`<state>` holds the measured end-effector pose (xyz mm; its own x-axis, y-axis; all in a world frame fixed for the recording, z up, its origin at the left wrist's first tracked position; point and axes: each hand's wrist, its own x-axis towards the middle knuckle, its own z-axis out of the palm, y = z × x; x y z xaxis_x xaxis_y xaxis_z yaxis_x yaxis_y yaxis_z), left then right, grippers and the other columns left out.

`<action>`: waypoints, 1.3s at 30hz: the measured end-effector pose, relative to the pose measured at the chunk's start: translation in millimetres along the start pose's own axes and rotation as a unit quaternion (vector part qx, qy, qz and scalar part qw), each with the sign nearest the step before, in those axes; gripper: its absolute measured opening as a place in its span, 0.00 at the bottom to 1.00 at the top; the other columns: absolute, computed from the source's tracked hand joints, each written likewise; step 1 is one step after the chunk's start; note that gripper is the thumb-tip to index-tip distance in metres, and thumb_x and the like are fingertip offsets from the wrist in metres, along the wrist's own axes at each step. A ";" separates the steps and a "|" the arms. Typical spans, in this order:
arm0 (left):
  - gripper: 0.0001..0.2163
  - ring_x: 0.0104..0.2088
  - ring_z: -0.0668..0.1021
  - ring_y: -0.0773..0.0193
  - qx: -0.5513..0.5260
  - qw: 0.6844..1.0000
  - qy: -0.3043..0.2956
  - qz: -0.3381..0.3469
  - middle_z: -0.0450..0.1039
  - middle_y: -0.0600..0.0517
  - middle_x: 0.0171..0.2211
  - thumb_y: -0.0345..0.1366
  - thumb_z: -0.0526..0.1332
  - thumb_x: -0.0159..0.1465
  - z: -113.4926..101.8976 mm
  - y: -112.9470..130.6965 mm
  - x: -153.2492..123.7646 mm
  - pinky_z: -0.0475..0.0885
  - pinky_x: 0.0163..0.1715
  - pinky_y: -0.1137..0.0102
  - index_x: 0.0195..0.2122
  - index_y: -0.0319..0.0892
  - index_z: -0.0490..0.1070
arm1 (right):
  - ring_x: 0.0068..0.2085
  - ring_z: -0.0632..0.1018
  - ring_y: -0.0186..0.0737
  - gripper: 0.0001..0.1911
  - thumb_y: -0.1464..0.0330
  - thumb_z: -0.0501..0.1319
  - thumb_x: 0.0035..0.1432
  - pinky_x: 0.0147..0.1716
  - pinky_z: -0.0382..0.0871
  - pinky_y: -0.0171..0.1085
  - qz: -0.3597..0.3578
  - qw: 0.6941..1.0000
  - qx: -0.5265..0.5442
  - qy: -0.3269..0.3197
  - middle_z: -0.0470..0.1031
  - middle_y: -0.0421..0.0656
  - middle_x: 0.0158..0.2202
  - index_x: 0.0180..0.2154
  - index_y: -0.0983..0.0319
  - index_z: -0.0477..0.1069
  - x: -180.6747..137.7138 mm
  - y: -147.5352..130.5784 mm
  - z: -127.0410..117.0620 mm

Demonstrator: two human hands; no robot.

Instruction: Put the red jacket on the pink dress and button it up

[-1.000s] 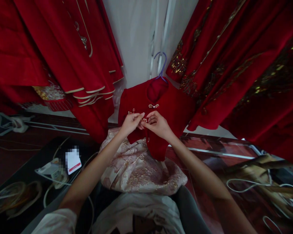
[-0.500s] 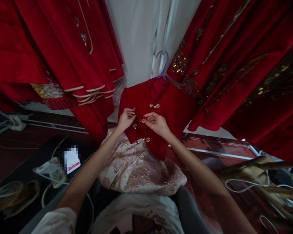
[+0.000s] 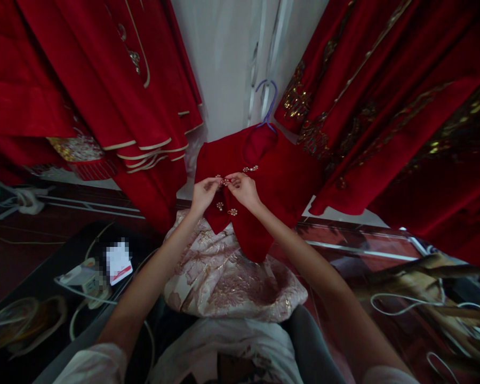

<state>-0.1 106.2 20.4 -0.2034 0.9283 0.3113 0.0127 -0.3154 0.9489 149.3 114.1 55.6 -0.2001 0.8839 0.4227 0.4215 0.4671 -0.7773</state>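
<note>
A red top point(image 3: 286, 184) on a purple hanger point(image 3: 270, 106) rests over pink-and-gold brocade cloth point(image 3: 232, 272) on my lap. Beaded flower-shaped frog fasteners run down its front opening. The uppermost fastener point(image 3: 250, 169) is joined. At the middle one, my left hand point(image 3: 205, 194) pinches the left half by its edge. My right hand point(image 3: 244, 190) pinches the matching right half, and the two halves meet between my fingertips. Fingers partly hide whether they are hooked together. The lowest pair, a left piece point(image 3: 220, 206) and a right looped piece point(image 3: 232, 212), lies apart.
Red garments hang at the left point(image 3: 144, 106) and, with gold embroidery, at the right point(image 3: 368, 133). A pale door point(image 3: 220, 64) stands behind. On a black surface at left are a white card point(image 3: 120, 264), cables and a clear round container point(image 3: 12, 320).
My right hand has moved left and slightly up, carrying its half of the fastener against the left one. The garment's right front panel has shifted left with it.
</note>
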 end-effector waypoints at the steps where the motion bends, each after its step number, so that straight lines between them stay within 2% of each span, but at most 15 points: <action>1: 0.13 0.35 0.80 0.64 0.005 1.000 -0.002 0.007 0.80 0.45 0.37 0.40 0.65 0.53 -0.4 -0.2 -0.5 0.75 0.42 0.66 0.35 0.36 0.76 | 0.31 0.75 0.32 0.08 0.74 0.59 0.54 0.37 0.72 0.33 -0.005 1.000 -0.004 0.001 0.77 0.44 0.36 0.38 0.65 0.73 -0.1 0.0 1.1; 9: 0.13 0.36 0.80 0.62 0.027 1.000 0.004 0.013 0.80 0.45 0.37 0.39 0.68 0.51 -2.5 1.1 -1.3 0.74 0.46 0.63 0.35 0.36 0.77 | 0.33 0.74 0.33 0.09 0.74 0.58 0.56 0.39 0.72 0.34 -0.048 0.998 -0.043 0.029 0.73 0.45 0.37 0.39 0.64 0.73 -5.9 2.7 7.1; 14: 0.09 0.33 0.79 0.65 0.074 0.996 -0.026 0.034 0.79 0.48 0.33 0.36 0.67 0.51 -6.0 3.2 2.7 0.74 0.43 0.66 0.32 0.38 0.75 | 0.34 0.74 0.34 0.08 0.72 0.57 0.58 0.39 0.72 0.35 -0.035 0.997 -0.048 0.041 0.72 0.45 0.38 0.39 0.63 0.72 -8.3 2.4 11.2; 17: 0.10 0.33 0.77 0.67 0.088 0.995 -0.034 0.035 0.76 0.48 0.36 0.31 0.64 0.52 -5.5 0.4 -0.6 0.73 0.39 0.69 0.37 0.39 0.71 | 0.37 0.76 0.35 0.09 0.73 0.57 0.58 0.41 0.73 0.35 -0.018 0.999 -0.013 0.025 0.74 0.46 0.39 0.42 0.63 0.70 -13.6 0.8 8.8; 20: 0.14 0.32 0.75 0.68 0.142 0.989 -0.020 0.047 0.72 0.49 0.38 0.26 0.60 0.53 -7.0 -3.5 -13.8 0.72 0.35 0.71 0.41 0.40 0.67 | 0.39 0.78 0.35 0.11 0.73 0.56 0.58 0.41 0.74 0.35 0.002 0.999 0.031 -0.011 0.76 0.46 0.42 0.44 0.62 0.69 -28.4 -1.6 -1.8; 22: 0.13 0.32 0.74 0.68 0.208 0.975 -0.042 0.067 0.71 0.49 0.38 0.25 0.58 0.53 -10.1 -5.6 -27.7 0.72 0.34 0.70 0.39 0.41 0.66 | 0.38 0.78 0.34 0.11 0.72 0.56 0.58 0.38 0.74 0.34 0.010 0.999 0.034 -0.032 0.76 0.45 0.43 0.44 0.62 0.70 -42.9 -2.9 -12.2; 26: 0.11 0.33 0.74 0.64 0.322 0.937 -0.113 0.069 0.68 0.50 0.35 0.26 0.61 0.51 -14.1 -9.9 -58.6 0.72 0.36 0.67 0.36 0.42 0.66 | 0.34 0.78 0.34 0.07 0.72 0.58 0.57 0.36 0.72 0.34 0.043 0.996 -0.021 -0.074 0.78 0.42 0.35 0.38 0.61 0.72 -73.3 -1.8 -28.5; 29: 0.11 0.34 0.74 0.62 0.369 0.920 -0.115 0.071 0.68 0.50 0.34 0.26 0.61 0.52 -10.4 -13.7 -76.4 0.72 0.37 0.65 0.36 0.42 0.65 | 0.31 0.77 0.35 0.06 0.73 0.60 0.55 0.34 0.71 0.35 0.072 0.990 -0.080 -0.095 0.76 0.42 0.31 0.37 0.61 0.71 -91.5 2.7 -27.1; 34: 0.06 0.36 0.75 0.59 0.389 0.914 -0.068 0.095 0.70 0.48 0.35 0.27 0.57 0.59 -1.7 -18.7 -91.5 0.71 0.40 0.63 0.38 0.42 0.66 | 0.34 0.74 0.39 0.07 0.73 0.61 0.52 0.37 0.69 0.37 0.059 0.982 -0.168 -0.062 0.71 0.45 0.35 0.36 0.61 0.68 -109.6 7.7 -11.3; 39: 0.04 0.36 0.76 0.58 0.389 0.915 -0.045 0.100 0.73 0.47 0.34 0.31 0.56 0.62 -1.7 -22.4 -96.7 0.72 0.40 0.63 0.36 0.42 0.69 | 0.34 0.73 0.40 0.08 0.73 0.60 0.50 0.36 0.67 0.37 0.042 0.981 -0.186 -0.034 0.69 0.44 0.35 0.34 0.60 0.64 -114.7 6.3 -8.0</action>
<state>17.7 23.2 -31.0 -0.0394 0.8914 0.4516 0.7409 -0.2772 0.6118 182.0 15.5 5.9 -0.2033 0.9243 0.3229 0.7304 0.3628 -0.5788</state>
